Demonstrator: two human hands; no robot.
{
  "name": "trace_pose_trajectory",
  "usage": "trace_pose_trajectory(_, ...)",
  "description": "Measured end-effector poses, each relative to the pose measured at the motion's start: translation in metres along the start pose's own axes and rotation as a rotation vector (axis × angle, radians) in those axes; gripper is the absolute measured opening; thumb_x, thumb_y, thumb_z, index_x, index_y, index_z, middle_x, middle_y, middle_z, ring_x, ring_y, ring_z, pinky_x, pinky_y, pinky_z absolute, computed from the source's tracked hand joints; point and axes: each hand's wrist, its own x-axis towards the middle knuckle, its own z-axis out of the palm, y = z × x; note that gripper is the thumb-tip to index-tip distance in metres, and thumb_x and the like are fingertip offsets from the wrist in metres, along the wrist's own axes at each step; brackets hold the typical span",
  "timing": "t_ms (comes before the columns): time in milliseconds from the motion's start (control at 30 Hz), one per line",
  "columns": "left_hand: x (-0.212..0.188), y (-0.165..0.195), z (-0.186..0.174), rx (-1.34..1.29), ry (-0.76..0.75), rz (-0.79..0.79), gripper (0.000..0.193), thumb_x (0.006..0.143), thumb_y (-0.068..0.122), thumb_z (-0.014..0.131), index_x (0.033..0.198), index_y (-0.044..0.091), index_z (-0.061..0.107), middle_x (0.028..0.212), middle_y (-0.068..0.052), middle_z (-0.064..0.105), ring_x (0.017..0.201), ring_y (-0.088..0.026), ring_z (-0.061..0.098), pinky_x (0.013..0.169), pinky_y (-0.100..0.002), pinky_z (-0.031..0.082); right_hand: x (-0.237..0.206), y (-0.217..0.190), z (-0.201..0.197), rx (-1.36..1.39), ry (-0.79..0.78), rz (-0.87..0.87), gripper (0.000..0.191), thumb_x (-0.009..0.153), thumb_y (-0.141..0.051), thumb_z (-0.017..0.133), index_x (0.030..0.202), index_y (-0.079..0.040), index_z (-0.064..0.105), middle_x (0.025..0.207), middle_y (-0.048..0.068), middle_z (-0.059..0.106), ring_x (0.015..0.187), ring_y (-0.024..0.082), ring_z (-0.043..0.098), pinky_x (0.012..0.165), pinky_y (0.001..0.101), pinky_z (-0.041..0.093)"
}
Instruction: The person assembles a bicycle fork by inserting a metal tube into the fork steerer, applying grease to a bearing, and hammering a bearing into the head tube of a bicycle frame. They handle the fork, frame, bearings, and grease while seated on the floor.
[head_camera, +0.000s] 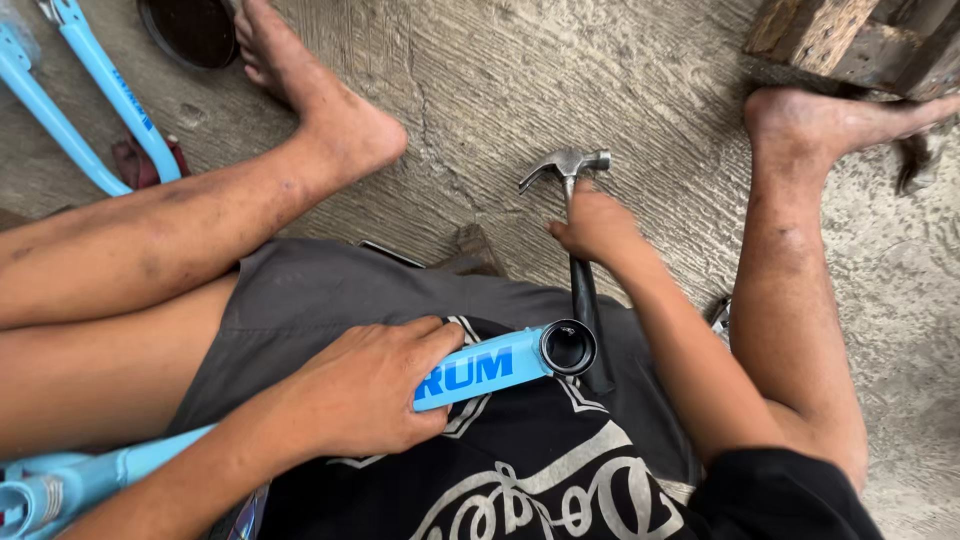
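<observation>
Two things sit in your hands: a light-blue bicycle frame tube (480, 372) and a claw hammer (575, 200). The tube lies across your lap, its long axis running from lower left toward upper right, and it ends in a round black-rimmed opening (568, 347) that faces up and out over your shorts. Your left hand (365, 385) is wrapped around the tube just behind that open end, fingers curled over the top, thumb side toward the opening. Your right hand (597, 225) is closed around the hammer's dark handle close under the steel head, and the handle runs back down toward you, passing just beside the tube's open end — nearly touching it. So the hammer head lies beyond and slightly right of the opening, with your right hand the nearer of the two to it along that line.

Further out, your bare legs spread to either side on the rough concrete floor (500, 90). More blue frame tubing (110, 90) rests at the upper left beside a dark round dish (190, 30), and a weathered wooden block (850, 40) sits at the upper right.
</observation>
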Motion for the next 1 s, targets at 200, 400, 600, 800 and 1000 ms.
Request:
trace_pose_trajectory(200,0.000,-0.002,-0.007,-0.080,0.100,0.080,0.037,0.072,0.023,0.073,0.102,0.006,0.060,0.096,-0.013,0.068,0.083,-0.042,0.067,0.070,-0.053,0.053,-0.013,0.034,-0.001,0.853,-0.191,-0.091,0.032,0.101,-0.020,0.060,0.123,0.001,0.053,0.088,0.005,0.057,0.076,0.016,0.061,0.070,0.0415,0.066)
trace_pose_trajectory(400,0.005,-0.014,-0.009,-0.084,0.068,0.061,0.045,0.069,0.020,0.070,0.110,0.005,0.060,0.100,-0.014,0.068,0.092,-0.041,0.066,0.076,-0.052,0.053,-0.121,0.083,-0.087,0.910,-0.208,-0.151,0.023,0.102,-0.026,0.052,0.113,-0.006,0.055,0.072,0.003,0.049,0.056,0.012,0.048,0.049,0.0305,0.051)
trace_pose_trajectory(600,0.010,-0.010,-0.011,-0.069,-0.039,0.020,0.064,0.068,0.020,0.069,0.130,0.003,0.057,0.106,-0.014,0.066,0.096,-0.037,0.067,0.084,-0.048,0.053,-0.221,0.036,-0.175,0.573,0.213,-0.524,0.048,0.109,-0.043,0.043,0.108,0.003,0.056,0.090,0.008,0.057,0.076,0.014,0.057,0.062,0.0337,0.049)
trace_pose_trajectory(800,0.009,-0.009,-0.014,-0.075,-0.033,0.035,0.067,0.069,0.022,0.070,0.132,0.003,0.056,0.109,-0.015,0.066,0.095,-0.037,0.067,0.084,-0.048,0.053,-0.190,0.041,-0.167,-0.066,0.248,-0.761,0.042,0.087,-0.048,0.062,0.071,-0.009,0.063,0.056,0.000,0.056,0.050,0.016,0.055,0.049,0.0357,0.046)
trace_pose_trajectory(1000,0.009,-0.012,-0.016,-0.088,-0.135,-0.049,0.071,0.071,0.023,0.070,0.138,0.006,0.054,0.111,-0.014,0.065,0.094,-0.034,0.068,0.085,-0.046,0.054,-0.187,0.026,-0.142,-0.213,0.363,-0.799,0.040,0.083,-0.042,0.072,0.069,-0.007,0.060,0.059,0.006,0.057,0.053,0.025,0.060,0.051,0.0396,0.047)
